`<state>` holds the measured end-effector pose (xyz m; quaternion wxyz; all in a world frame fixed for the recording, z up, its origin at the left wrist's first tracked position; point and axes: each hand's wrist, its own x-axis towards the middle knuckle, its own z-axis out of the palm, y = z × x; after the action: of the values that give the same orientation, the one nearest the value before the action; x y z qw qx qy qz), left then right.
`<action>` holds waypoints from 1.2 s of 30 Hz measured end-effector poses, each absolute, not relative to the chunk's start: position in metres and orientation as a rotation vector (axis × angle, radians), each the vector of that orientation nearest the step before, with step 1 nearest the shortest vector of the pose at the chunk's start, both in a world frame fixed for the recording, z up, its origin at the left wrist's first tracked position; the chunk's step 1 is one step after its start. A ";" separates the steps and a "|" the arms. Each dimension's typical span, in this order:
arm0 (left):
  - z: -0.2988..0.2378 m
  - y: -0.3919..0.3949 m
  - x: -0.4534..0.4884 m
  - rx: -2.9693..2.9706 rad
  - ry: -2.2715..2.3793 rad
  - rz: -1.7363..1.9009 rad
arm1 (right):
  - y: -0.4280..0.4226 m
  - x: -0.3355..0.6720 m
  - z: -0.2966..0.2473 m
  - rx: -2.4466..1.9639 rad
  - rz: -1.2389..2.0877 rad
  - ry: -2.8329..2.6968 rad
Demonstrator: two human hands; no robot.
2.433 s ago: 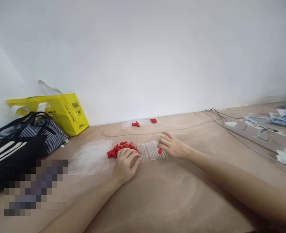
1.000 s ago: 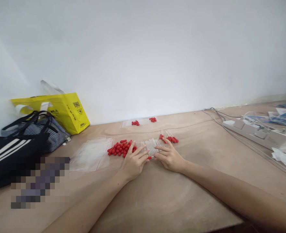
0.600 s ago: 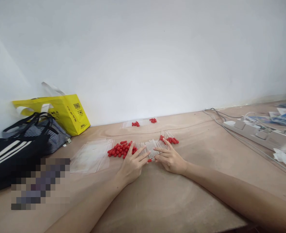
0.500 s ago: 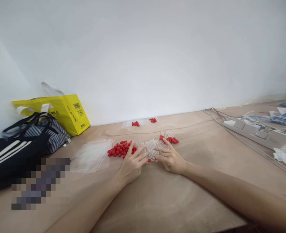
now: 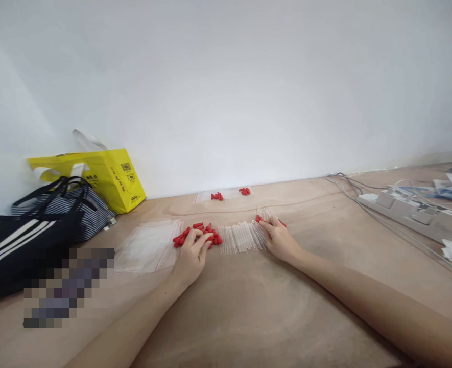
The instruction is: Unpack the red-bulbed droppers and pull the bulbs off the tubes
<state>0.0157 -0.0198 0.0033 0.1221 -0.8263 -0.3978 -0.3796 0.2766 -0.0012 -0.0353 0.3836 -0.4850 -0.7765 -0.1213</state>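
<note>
My left hand (image 5: 192, 254) is closed at the near side of a pile of red rubber bulbs (image 5: 198, 226). Its thumb and fingers pinch a red bulb at the pile's right edge. To the right of the pile lies a row of thin clear tubes (image 5: 241, 237), side by side. My right hand (image 5: 280, 239) is closed at the right end of this row, thumb and forefinger together; what they hold is hidden. Beyond its fingers lie clear tubes with red bulbs on their ends, droppers (image 5: 266, 211), partly covered by the hand.
Flat clear plastic bags (image 5: 147, 246) lie left of the bulbs. Near the wall is a bag of droppers (image 5: 228, 194). A yellow bag (image 5: 122, 179) and a black bag (image 5: 30, 245) stand at left. A power strip (image 5: 413, 214) with cables sits at right.
My hands have moved apart from the middle of the tube row: the left to the bulb pile, the right to the row's right end. The red bulb between them there is gone from that spot.
</note>
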 end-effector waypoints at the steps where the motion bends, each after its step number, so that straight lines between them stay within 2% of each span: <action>1: 0.004 -0.017 0.015 -2.388 -1.197 -1.141 | 0.002 0.273 -0.035 -1.261 -0.322 -1.980; 11: 0.024 0.020 -0.036 -2.272 -1.894 -1.137 | 0.021 0.248 -0.036 -1.488 -0.321 -2.033; 14: 0.030 0.031 -0.045 -2.264 -2.009 -0.978 | 0.019 0.248 -0.035 -1.499 -0.305 -2.035; 18: 0.036 0.046 -0.044 -2.335 -2.049 -0.722 | 0.015 0.251 -0.026 -1.569 -0.262 -1.997; 28: 0.042 0.079 -0.040 -2.328 -2.185 -0.366 | 0.022 0.276 0.008 -1.905 -0.049 -1.691; 32: 0.045 0.077 -0.040 -2.294 -2.169 -0.379 | 0.037 0.289 0.014 -2.014 0.042 -1.629; 36: 0.043 0.048 -0.021 -2.151 -2.042 -0.573 | 0.056 0.297 0.018 -2.089 0.180 -1.627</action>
<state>-0.0209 0.0480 0.0431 0.0604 -0.7108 -0.6747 -0.1892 0.2970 0.0560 0.0177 0.2414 -0.7639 -0.5948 0.0658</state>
